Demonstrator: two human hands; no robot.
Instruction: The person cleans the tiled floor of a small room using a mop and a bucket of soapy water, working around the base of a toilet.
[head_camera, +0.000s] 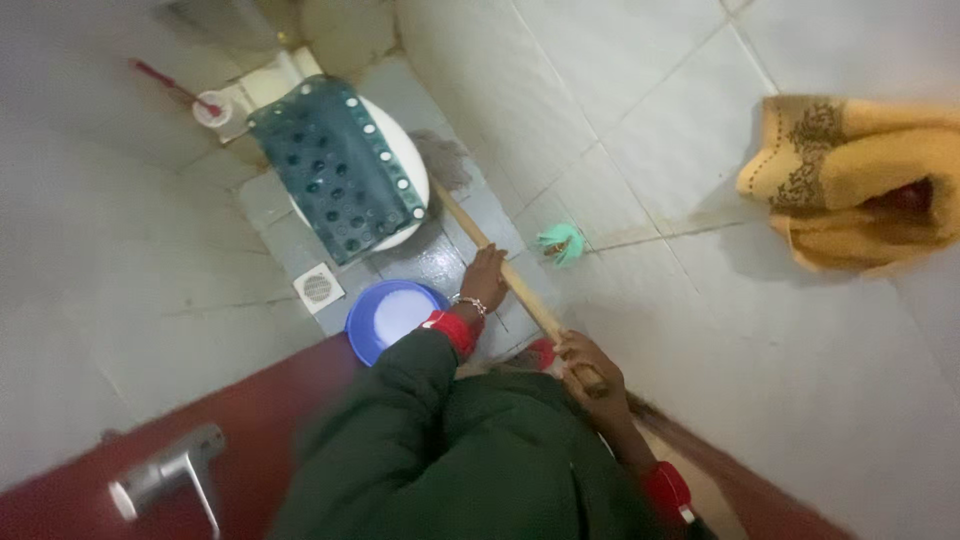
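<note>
— Where was the grip?

— The right hand (588, 362) was clamped round the near end of the wooden handle (505, 272); the left hand (486, 280) closed on it further up.

— And the handle itself?

— It ran from both hands down to the floor beside the white toilet (405, 160), where the mop head (445, 160) looked grey, though blur made that hard to tell.

— What could have gone wrong?

— Just left of the upper grip stood a blue basin (362, 325) of pale liquid. I judged a sideways sweep could knock it over. Beyond the grips, the green bath mat (335, 165) draped on the toilet might have been dragged off.
</note>
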